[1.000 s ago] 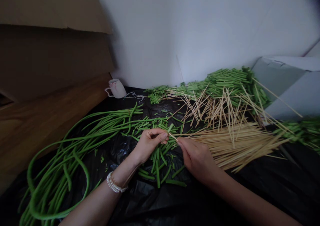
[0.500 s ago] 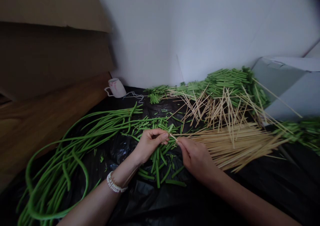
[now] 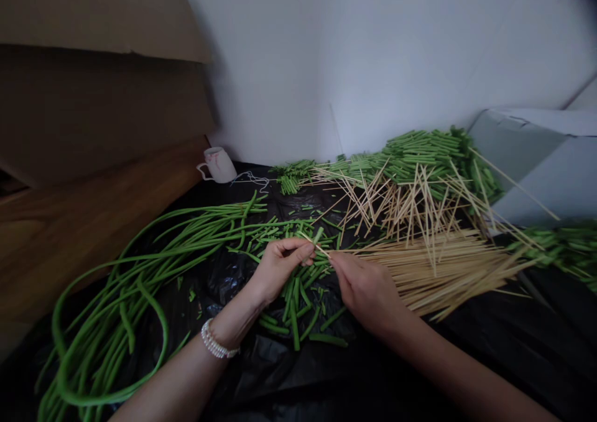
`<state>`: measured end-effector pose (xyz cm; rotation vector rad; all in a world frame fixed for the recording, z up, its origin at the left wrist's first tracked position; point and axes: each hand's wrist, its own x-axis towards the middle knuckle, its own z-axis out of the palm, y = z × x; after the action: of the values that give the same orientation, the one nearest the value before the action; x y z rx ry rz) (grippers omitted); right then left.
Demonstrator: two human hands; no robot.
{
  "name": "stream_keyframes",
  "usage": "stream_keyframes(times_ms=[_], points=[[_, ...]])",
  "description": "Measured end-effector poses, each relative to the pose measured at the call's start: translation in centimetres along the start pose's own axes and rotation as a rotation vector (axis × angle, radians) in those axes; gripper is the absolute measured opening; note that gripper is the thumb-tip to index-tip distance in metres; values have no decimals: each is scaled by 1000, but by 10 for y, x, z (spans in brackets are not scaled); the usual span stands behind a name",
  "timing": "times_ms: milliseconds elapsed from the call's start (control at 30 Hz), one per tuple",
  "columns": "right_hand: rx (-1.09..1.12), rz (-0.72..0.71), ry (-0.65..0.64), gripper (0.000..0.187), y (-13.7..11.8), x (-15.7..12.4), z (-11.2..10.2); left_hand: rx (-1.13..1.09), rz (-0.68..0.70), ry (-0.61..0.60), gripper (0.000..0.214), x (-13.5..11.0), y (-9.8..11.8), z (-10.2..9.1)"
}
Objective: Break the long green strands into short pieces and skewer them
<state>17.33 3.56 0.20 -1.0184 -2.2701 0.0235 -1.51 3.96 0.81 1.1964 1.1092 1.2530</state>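
Note:
My left hand, with a beaded bracelet on its wrist, pinches a short green bean piece between thumb and fingers. My right hand is closed around a thin bamboo skewer, whose far end shows beyond my left fingertips, up and to the left. Whether the skewer passes through the bean piece or lies against it, I cannot tell. Cut bean pieces lie scattered beneath both hands. A pile of loose bamboo skewers is just right of my right hand.
Long uncut beans curl across the left side on black plastic sheeting. Skewered bean pieces are heaped along the wall, with more greens far right. A mug, cardboard box and pale box stand around.
The skewer's end now sticks out past my left fingers to the upper left, where before it met the bean piece. Both hands keep nearly the same place.

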Motion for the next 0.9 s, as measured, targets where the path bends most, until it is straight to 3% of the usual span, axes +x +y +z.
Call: stream_keyframes(times_ms=[167, 333, 400, 500, 600, 800, 900], points=[[46, 15, -62, 25, -2, 1, 0, 94, 11, -96, 22, -5, 1, 8], [62, 3, -58, 27, 0, 2, -2, 128, 19, -96, 23, -6, 6, 9], [23, 1, -25, 29, 6, 1, -3, 156, 43, -58, 25, -2, 9, 2], [-60, 9, 52, 32, 17, 0, -4, 190, 83, 108, 27, 7, 11, -16], [-133, -23, 63, 33, 22, -2, -5, 335, 149, 207, 22, 13, 9, -29], [-249, -85, 7, 33, 19, -3, -2, 719, 312, 138, 10, 13, -2, -29], [-262, -85, 4, 32, 19, -4, 0, 900, 362, 168, 13, 13, -2, -32]])
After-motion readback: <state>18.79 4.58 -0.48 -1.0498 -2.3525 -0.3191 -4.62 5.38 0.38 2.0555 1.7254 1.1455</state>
